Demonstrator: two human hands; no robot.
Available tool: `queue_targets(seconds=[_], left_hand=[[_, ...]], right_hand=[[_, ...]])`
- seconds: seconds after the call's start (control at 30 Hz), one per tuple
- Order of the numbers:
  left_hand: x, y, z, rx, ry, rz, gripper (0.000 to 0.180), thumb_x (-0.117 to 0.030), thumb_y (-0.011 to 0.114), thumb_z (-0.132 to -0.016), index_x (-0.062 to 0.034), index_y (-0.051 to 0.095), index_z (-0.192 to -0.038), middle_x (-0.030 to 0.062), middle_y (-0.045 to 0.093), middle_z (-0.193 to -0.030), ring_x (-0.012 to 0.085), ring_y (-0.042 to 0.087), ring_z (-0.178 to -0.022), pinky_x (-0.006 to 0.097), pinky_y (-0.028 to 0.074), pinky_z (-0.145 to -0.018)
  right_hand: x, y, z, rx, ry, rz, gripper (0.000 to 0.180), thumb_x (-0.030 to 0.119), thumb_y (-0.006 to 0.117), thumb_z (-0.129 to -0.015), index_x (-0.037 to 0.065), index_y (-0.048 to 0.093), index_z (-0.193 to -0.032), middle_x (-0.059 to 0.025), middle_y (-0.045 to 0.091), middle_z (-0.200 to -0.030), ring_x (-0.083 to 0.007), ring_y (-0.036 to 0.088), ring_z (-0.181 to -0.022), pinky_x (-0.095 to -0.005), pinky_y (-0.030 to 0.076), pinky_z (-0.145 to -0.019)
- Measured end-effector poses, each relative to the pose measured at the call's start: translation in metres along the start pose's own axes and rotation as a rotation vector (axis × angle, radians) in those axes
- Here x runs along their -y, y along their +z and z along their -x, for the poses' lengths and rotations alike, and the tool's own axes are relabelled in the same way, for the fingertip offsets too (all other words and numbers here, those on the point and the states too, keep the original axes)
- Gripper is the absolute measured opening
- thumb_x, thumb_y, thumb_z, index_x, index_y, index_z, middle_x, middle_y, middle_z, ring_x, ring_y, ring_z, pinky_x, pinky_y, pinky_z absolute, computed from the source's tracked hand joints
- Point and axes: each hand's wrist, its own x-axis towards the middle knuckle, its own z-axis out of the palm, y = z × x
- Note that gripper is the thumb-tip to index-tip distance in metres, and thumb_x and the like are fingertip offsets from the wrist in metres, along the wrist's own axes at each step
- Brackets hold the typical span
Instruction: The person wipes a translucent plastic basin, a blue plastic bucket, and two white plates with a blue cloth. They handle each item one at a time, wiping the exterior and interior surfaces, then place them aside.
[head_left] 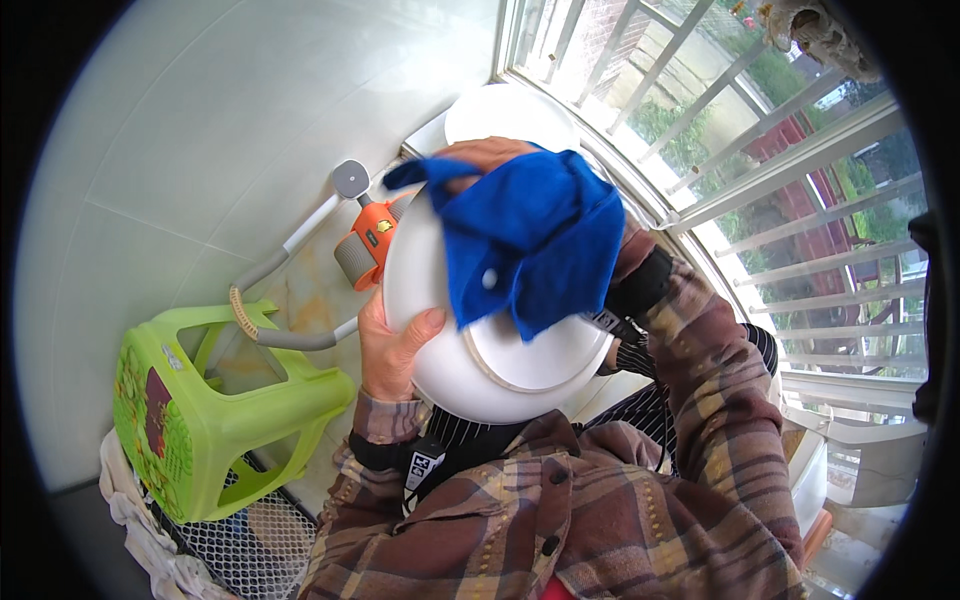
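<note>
My left hand grips the near left edge of a white plate, thumb on its face and fingers behind. The plate is tilted in front of my chest, and a raised foot ring shows on the side turned to me. A blue cloth lies over the upper right of the plate, its loose corners hanging down. My right hand is bent over the cloth and presses it against the plate. Most of its fingers are hidden under the cloth. Beyond the hands is another white round dish or lid.
A green plastic stool stands at the left, above a wire-mesh basket. Near the tiled wall is an orange device with grey rollers and a curved tube handle. A barred window runs along the right.
</note>
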Motion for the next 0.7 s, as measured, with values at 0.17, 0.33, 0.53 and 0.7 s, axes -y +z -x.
queue_targets(seconds=[0.17,0.33,0.53,0.7], left_hand=[[0.008,-0.002,-0.001,-0.067,0.029,0.005,0.059,-0.016,0.078,-0.076,0.0060,0.051,-0.124,0.0132,0.062,-0.112,0.0186,0.061,-0.098,0.030,0.049,-0.086],[0.011,-0.008,0.005,-0.141,0.078,-0.001,0.058,-0.017,0.078,-0.075,0.0076,0.051,-0.122,0.0150,0.062,-0.111,0.0211,0.062,-0.096,0.032,0.049,-0.086],[0.026,0.002,0.026,-0.216,0.210,-0.130,0.063,-0.023,0.076,-0.077,0.0086,0.047,-0.124,0.0172,0.059,-0.117,0.0241,0.060,-0.101,0.035,0.048,-0.090],[0.023,-0.004,0.039,0.036,0.255,-0.224,0.076,-0.036,0.068,-0.084,0.0079,0.035,-0.137,0.0179,0.049,-0.132,0.0262,0.051,-0.120,0.039,0.041,-0.102]], right_hand=[[-0.023,-0.016,0.043,-0.235,0.459,-0.876,0.043,0.032,0.060,-0.094,0.008,0.054,-0.129,-0.0038,0.063,-0.100,-0.0112,0.059,-0.090,-0.0244,0.050,-0.078],[-0.041,-0.012,0.121,-0.305,0.603,-0.938,0.040,0.028,0.047,-0.100,0.008,0.046,-0.135,-0.0097,0.066,-0.099,-0.0170,0.063,-0.088,-0.0302,0.052,-0.082],[-0.022,0.065,0.186,-0.376,0.686,-0.799,0.040,0.029,0.049,-0.098,0.008,0.049,-0.132,-0.0102,0.066,-0.102,-0.0171,0.064,-0.089,-0.0299,0.053,-0.081],[-0.028,0.055,0.182,-0.355,0.568,-0.531,0.039,0.031,0.051,-0.098,0.008,0.051,-0.130,-0.0106,0.066,-0.104,-0.0172,0.065,-0.089,-0.0297,0.054,-0.081]])
